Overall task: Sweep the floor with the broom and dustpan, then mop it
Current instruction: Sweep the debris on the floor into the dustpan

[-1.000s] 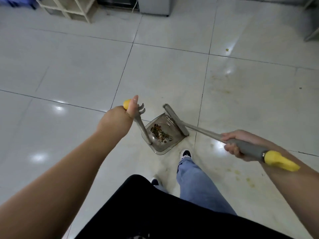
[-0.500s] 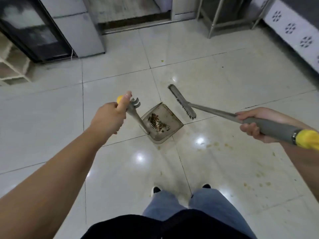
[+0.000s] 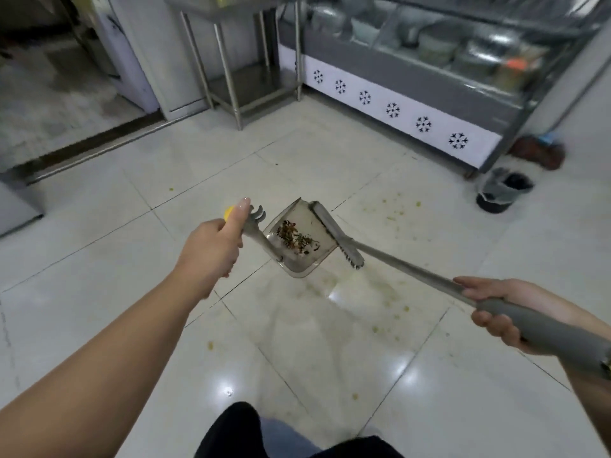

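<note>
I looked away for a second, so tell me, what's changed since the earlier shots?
The person has turned: a display counter and bin are now ahead. The broom head has moved back against the dustpan. Left hand and right hand keep their grips; the debris stays inside.

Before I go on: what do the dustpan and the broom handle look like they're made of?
Dustpan: looks like smoky translucent plastic, since the floor tone shows through its walls and the debris inside reads clearly.
Broom handle: the bare shaft looks like brushed metal, with a dull silver sheen; the thicker grey grip where the right hand holds it seems matte rubber or foam, which one I cannot tell.
</note>
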### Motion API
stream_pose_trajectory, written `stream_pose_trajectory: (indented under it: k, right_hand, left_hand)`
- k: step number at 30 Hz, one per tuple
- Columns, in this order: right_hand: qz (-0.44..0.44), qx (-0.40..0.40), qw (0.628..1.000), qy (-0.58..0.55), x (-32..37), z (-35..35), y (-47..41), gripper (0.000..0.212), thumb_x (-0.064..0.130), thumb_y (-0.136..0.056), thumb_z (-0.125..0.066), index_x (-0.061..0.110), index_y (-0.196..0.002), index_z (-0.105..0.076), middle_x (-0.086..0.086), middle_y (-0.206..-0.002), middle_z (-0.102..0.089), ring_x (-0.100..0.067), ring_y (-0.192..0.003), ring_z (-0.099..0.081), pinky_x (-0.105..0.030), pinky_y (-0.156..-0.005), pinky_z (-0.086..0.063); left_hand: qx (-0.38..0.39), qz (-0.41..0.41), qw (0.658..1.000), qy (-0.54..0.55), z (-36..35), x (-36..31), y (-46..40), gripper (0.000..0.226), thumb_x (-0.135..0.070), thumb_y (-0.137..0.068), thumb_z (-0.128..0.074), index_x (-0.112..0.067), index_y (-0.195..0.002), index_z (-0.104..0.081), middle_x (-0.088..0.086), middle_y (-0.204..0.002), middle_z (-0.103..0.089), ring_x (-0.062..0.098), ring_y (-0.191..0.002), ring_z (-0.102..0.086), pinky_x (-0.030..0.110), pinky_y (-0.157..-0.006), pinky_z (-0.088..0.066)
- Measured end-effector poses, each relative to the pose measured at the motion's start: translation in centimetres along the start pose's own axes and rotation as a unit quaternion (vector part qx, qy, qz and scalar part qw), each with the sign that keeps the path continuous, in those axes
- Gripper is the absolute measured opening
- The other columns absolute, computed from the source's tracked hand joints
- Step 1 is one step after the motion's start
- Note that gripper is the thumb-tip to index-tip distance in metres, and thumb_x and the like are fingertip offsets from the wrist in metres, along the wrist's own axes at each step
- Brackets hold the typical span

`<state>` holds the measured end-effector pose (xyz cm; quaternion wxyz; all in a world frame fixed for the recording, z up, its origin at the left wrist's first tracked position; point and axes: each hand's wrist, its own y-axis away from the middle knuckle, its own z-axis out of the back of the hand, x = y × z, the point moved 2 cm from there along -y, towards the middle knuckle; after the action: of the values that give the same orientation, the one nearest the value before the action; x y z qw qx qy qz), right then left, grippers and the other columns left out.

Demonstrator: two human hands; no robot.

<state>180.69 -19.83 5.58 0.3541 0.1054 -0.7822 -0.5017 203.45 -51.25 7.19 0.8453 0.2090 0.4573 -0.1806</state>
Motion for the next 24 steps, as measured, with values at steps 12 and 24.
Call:
stream_pose_trajectory:
  k: [12, 24]
  right_hand:
    - [0.081, -0.163, 0.953, -0.241, -9.7, 21.6, 8.8, 0.018, 0.016, -0.095, -0.046, 0.027, -0.109, -0.051, -0.007, -0.043, -0.047, -0.012, -0.024, -0.042, -0.015, -0.026, -0.039]
    - [0.109, -0.315, 0.856, -0.395, -9.7, 38.6, 13.3, 0.014, 0.016, -0.094, -0.047, 0.024, -0.103, -0.052, -0.006, -0.043, -0.048, -0.009, -0.025, -0.043, -0.013, -0.028, -0.039]
  left_hand:
    - [0.229, -0.046, 0.972, 0.037, -29.4, -10.3, 4.7, 0.075, -0.087, -0.052, -0.045, -0.013, -0.057, -0.053, -0.006, -0.037, -0.045, 0.012, -0.033, -0.039, 0.023, -0.039, -0.036]
    - [0.437, -0.003, 0.898, 0.048, -58.6, -20.8, 7.8, 0.082, -0.090, -0.042, -0.048, -0.010, -0.059, -0.056, -0.004, -0.039, -0.049, 0.010, -0.032, -0.041, 0.020, -0.032, -0.036]
